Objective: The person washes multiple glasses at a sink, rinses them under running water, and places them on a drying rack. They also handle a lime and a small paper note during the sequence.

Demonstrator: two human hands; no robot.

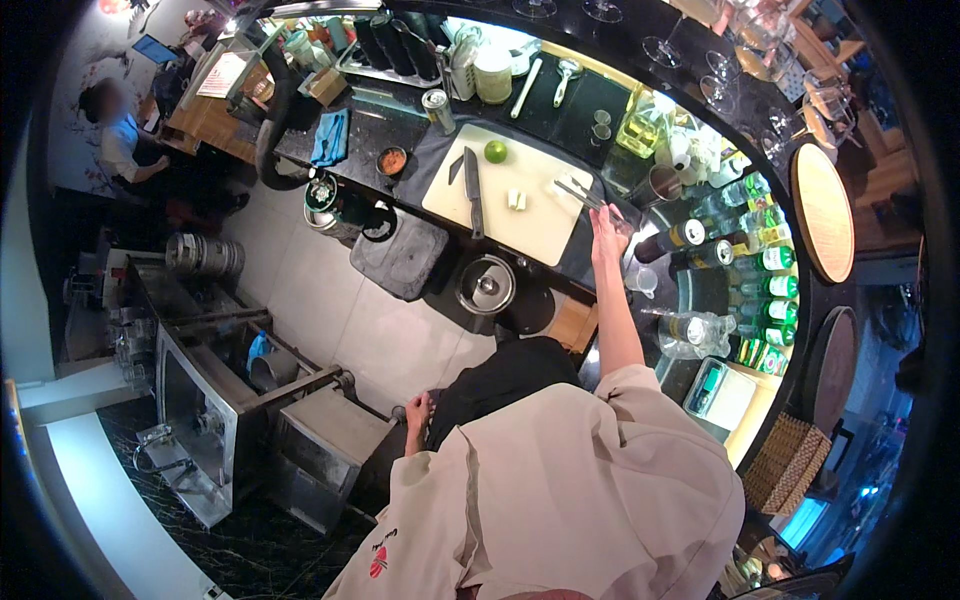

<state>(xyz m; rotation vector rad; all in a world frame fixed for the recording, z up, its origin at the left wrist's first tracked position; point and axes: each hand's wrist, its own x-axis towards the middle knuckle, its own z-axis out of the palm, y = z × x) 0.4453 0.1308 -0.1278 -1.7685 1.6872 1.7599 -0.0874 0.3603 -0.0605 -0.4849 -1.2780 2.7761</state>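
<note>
First: In the head view, your right hand reaches over the edge of the cutting board on the desk, its fingers closed around metal tongs. The tips point over the board's right part; I can't tell whether they touch it.

Second: And your left hand hangs low beside your dark clothing, fingers loosely curled. I can't tell whether it holds anything.

First: What should you watch for?

Second: The chef's knife, I'd say. It lies across the board's left part, its handle reaching the edge nearest you, so a brushing sleeve could swing it or knock it off. The lime near the far edge is round and could roll if the board is bumped.

First: The pale cut pieces sit mid-board; a loose pinch might let them slip. And close by your right forearm stands a clear cup, which your elbow could tip if drawn back carelessly.
</note>
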